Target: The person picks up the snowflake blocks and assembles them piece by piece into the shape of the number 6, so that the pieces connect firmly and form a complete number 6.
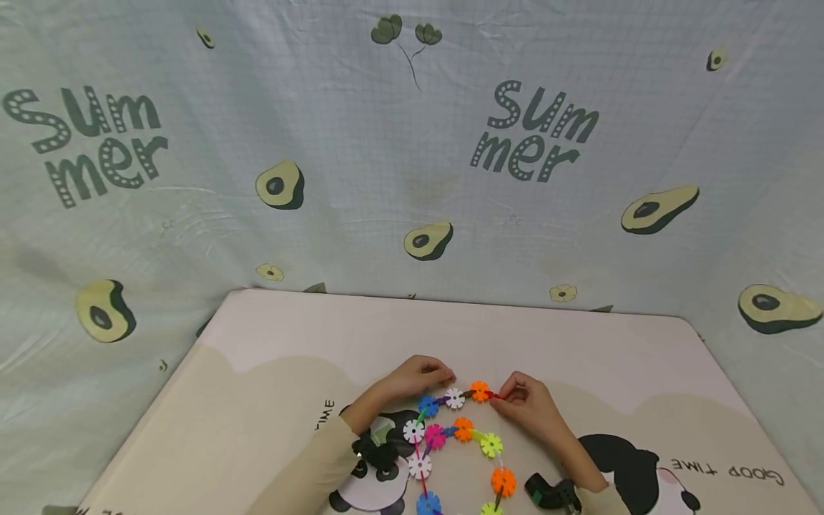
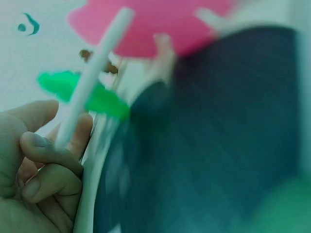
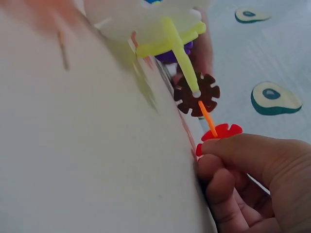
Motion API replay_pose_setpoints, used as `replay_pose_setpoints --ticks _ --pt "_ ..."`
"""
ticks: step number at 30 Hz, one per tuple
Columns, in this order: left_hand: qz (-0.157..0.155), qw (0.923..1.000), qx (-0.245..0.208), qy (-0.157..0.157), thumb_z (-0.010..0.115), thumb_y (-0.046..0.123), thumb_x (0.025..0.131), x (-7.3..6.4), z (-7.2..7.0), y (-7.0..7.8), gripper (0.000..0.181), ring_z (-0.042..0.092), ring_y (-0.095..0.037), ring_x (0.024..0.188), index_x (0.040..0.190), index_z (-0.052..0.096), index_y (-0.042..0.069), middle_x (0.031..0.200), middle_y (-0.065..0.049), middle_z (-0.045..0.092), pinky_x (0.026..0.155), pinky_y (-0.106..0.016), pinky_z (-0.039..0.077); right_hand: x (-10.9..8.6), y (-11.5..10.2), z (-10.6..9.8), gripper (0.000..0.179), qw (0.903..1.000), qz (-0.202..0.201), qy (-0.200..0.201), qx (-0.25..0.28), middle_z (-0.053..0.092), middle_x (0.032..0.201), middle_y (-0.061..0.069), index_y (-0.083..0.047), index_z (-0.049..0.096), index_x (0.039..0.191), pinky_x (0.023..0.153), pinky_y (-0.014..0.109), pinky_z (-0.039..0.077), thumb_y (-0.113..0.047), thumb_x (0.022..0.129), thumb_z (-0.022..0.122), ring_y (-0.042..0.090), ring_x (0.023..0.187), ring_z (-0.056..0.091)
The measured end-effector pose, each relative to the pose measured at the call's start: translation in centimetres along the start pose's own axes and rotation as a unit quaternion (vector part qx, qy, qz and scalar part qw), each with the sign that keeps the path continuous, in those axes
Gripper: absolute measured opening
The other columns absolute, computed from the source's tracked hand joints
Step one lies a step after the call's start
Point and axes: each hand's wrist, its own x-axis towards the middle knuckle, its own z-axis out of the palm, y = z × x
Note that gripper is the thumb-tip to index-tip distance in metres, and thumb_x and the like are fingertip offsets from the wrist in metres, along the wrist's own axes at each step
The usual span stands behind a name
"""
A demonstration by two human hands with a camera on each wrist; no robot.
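Observation:
In the head view, a chain of coloured notched plastic discs, slotted together, lies on the table and bends into a loop. My right hand pinches a red disc between thumb and fingers at the chain's far right end. That red disc joins an orange disc, followed by a white disc and a blue disc. Just beyond the blue and white discs is my left hand, fingers loosely curled with nothing seen in them. A green disc appears close by it in the left wrist view.
Nearer me, the loop continues through a pink disc, a yellow-green disc and a lower orange disc. A black wrist device sits by the right forearm. Behind the table hangs an avocado-print cloth.

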Motion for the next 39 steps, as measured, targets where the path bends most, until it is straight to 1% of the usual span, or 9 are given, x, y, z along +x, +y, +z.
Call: replay_pose_setpoints --ticks 7,10,15,19,21,23,27,35,39 --pt "0.002 0.9982 0.002 0.061 0.053 0.025 0.101 -4.4 -1.1 -0.8 0.029 0.048 -0.009 0.056 0.109 0.063 -0.002 0.089 -0.006 0.064 0.051 -0.022 0.041 -1.5 -0.7 -2.6 0.028 0.9956 0.064 -0.039 0.055 0.056 0.075 0.009 0.004 0.045 0.091 0.058 0.023 0.049 -0.005 0.087 0.071 0.011 0.058 0.053" --pt "-0.010 0.9960 0.016 0.087 0.057 0.029 0.099 -6.8 -1.1 -0.8 0.030 0.047 -0.008 0.055 0.102 0.060 0.000 0.080 -0.002 0.058 0.050 -0.021 0.040 -2.1 -0.8 -3.1 0.026 0.9934 0.077 -0.060 0.061 0.058 0.068 0.012 0.005 0.046 0.092 0.055 0.025 0.050 -0.010 0.092 0.067 0.013 0.055 0.054" --pt "-0.069 0.9817 0.123 0.128 0.066 0.058 0.085 -9.7 0.7 0.9 0.047 0.043 -0.008 0.055 0.083 0.054 0.012 0.067 0.004 0.048 0.049 -0.024 0.034 -2.2 -0.9 -2.6 0.034 0.9947 0.071 -0.047 0.057 0.059 0.082 0.014 0.007 0.051 0.111 0.054 0.026 0.049 -0.014 0.091 0.069 0.014 0.055 0.054" --pt "-0.105 0.9642 0.212 0.121 0.071 0.070 0.071 -11.2 2.8 2.6 0.056 0.042 -0.008 0.054 0.072 0.051 0.018 0.062 0.007 0.046 0.047 -0.026 0.032 -1.7 -0.9 -1.7 0.033 0.9977 0.044 -0.049 0.017 0.061 0.083 0.012 0.005 0.058 0.115 0.052 0.025 0.048 -0.013 0.091 0.069 0.010 0.054 0.052" --pt "-0.107 0.9631 0.218 0.116 0.073 0.066 0.071 -11.6 3.5 3.0 0.051 0.042 -0.008 0.054 0.066 0.052 0.019 0.060 0.009 0.046 0.048 -0.026 0.031 -1.6 -0.8 -1.2 0.027 0.9982 0.030 -0.052 -0.004 0.062 0.075 0.010 0.005 0.063 0.110 0.052 0.026 0.048 -0.013 0.091 0.069 0.009 0.053 0.052" --pt "-0.101 0.9655 0.208 0.120 0.076 0.056 0.072 -11.8 3.8 3.1 0.043 0.042 -0.007 0.053 0.064 0.053 0.021 0.058 0.010 0.046 0.048 -0.025 0.031 -1.6 -0.7 -0.8 0.023 0.9983 0.020 -0.051 -0.019 0.061 0.067 0.007 0.004 0.065 0.105 0.052 0.025 0.048 -0.014 0.091 0.069 0.008 0.052 0.051" --pt "-0.066 0.9738 0.169 0.138 0.078 0.038 0.073 -10.9 3.7 2.6 0.030 0.041 -0.004 0.052 0.065 0.057 0.018 0.058 0.011 0.047 0.047 -0.023 0.032 -1.4 -0.9 -0.6 0.021 0.9990 0.021 -0.027 -0.029 0.062 0.069 0.007 0.005 0.064 0.102 0.051 0.025 0.048 -0.012 0.090 0.069 0.009 0.054 0.052" --pt "-0.001 0.9878 0.101 0.119 0.073 0.016 0.080 -7.3 2.2 1.7 0.018 0.045 -0.007 0.064 0.086 0.062 0.003 0.074 0.003 0.053 0.056 -0.021 0.038 -0.5 -0.9 -1.4 0.013 0.9957 0.042 0.070 -0.043 0.058 0.069 0.008 0.003 0.064 0.097 0.053 0.024 0.048 -0.001 0.087 0.070 0.013 0.053 0.052" --pt "0.026 0.9900 0.082 0.112 0.072 0.010 0.083 -5.4 1.3 1.5 0.022 0.048 -0.010 0.069 0.095 0.063 -0.005 0.079 -0.002 0.056 0.059 -0.021 0.042 0.5 -0.8 -2.2 0.013 0.9926 0.047 0.102 -0.047 0.059 0.072 0.009 0.005 0.063 0.096 0.054 0.024 0.049 0.002 0.086 0.070 0.015 0.054 0.054"
